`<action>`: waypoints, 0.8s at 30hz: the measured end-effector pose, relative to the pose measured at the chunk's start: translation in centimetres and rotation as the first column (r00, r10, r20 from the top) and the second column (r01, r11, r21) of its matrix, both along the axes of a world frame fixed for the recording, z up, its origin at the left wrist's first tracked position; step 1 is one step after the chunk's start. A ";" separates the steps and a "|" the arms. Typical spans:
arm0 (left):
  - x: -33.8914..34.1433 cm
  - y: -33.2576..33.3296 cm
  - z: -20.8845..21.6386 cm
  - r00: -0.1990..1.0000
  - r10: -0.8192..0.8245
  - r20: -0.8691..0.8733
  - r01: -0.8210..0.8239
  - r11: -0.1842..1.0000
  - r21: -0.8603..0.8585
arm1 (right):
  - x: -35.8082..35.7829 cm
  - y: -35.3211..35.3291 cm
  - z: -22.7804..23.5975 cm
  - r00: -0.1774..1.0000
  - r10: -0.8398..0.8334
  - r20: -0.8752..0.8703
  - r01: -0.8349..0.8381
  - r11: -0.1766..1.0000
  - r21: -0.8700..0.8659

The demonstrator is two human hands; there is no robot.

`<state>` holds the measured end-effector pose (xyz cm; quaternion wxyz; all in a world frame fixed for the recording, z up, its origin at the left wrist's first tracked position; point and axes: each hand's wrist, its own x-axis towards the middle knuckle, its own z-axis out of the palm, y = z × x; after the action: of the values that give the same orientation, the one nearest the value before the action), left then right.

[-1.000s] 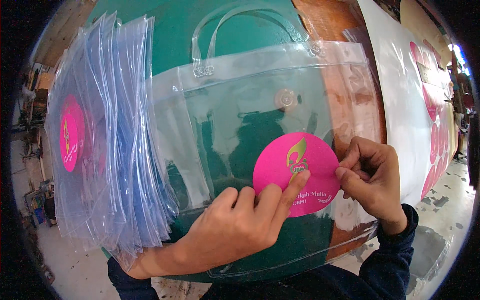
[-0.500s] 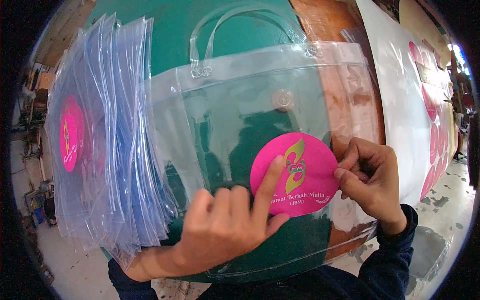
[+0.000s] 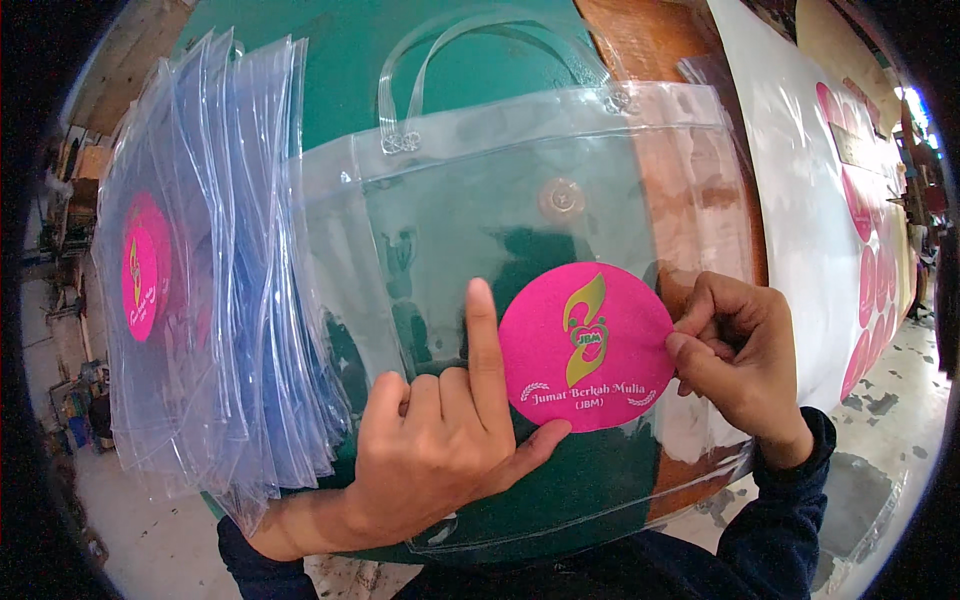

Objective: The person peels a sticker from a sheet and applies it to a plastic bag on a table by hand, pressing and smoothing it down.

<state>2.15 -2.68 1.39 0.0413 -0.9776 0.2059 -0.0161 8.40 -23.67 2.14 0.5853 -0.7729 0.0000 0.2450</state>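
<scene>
A round pink sticker (image 3: 545,335) with a yellow-green emblem and white lettering lies over the front of a clear plastic bag (image 3: 450,230). The thumb and index finger of my right hand (image 3: 742,358) pinch its right edge. My left hand (image 3: 430,435) is beside the sticker's lower left, index finger pointing up along its left side and thumb tip at its bottom edge. The other left fingers are curled, with nothing in them. The bag lies flat, its looped clear handles at the far side and a round snap button (image 3: 561,201) above the sticker.
To the left lies a stack of clear plastic bags (image 3: 245,250), one bearing a similar pink sticker (image 3: 140,280). Under the work is a green surface (image 3: 330,60) with a brown wooden part (image 3: 650,45). White sheets (image 3: 780,150) with several pink round stickers are at right.
My left index finger has lifted off the sticker's face and moved left of it. The right hand keeps its pinch; the sticker has barely shifted.
</scene>
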 end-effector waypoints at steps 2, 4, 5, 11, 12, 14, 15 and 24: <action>0.1 0.1 0.0 1.000 0.029 -0.010 -0.029 0.999 -0.027 | 0.0 0.0 0.3 1.000 -0.002 -0.018 0.002 1.000 -0.021; 0.4 0.3 0.4 0.991 -0.134 0.030 0.133 0.991 0.016 | 0.0 0.1 0.5 0.999 -0.003 -0.037 0.002 0.999 -0.041; 0.4 0.3 0.5 0.991 -0.132 0.029 0.131 0.991 0.016 | 0.0 0.0 0.4 1.000 0.005 -0.030 -0.006 0.999 -0.036; 0.1 0.0 0.3 0.998 -0.058 0.026 0.057 0.997 0.046 | 0.0 0.1 0.4 1.000 0.004 -0.029 -0.004 1.000 -0.018; 0.0 -0.1 0.3 0.999 -0.037 0.013 0.037 0.998 0.050 | 0.0 0.1 0.4 1.000 0.009 -0.017 -0.010 1.000 -0.017; -0.1 -0.1 0.3 1.000 -0.018 -0.001 0.018 0.998 0.056 | 0.0 0.2 0.4 0.999 -0.001 -0.035 0.001 1.000 -0.010; 0.0 -0.1 0.4 1.000 -0.024 0.009 0.023 0.997 0.072 | 0.0 0.2 0.5 0.999 -0.011 -0.052 0.011 1.000 -0.002; 0.4 -0.6 0.1 0.996 -0.087 0.021 0.089 0.988 -0.129 | 0.0 0.1 0.4 0.999 -0.019 -0.046 0.017 0.999 -0.030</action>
<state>2.51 -3.27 1.47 -0.0218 -0.9679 0.2472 -0.0388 8.41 -23.60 2.59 0.5758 -0.7756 0.0242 0.2576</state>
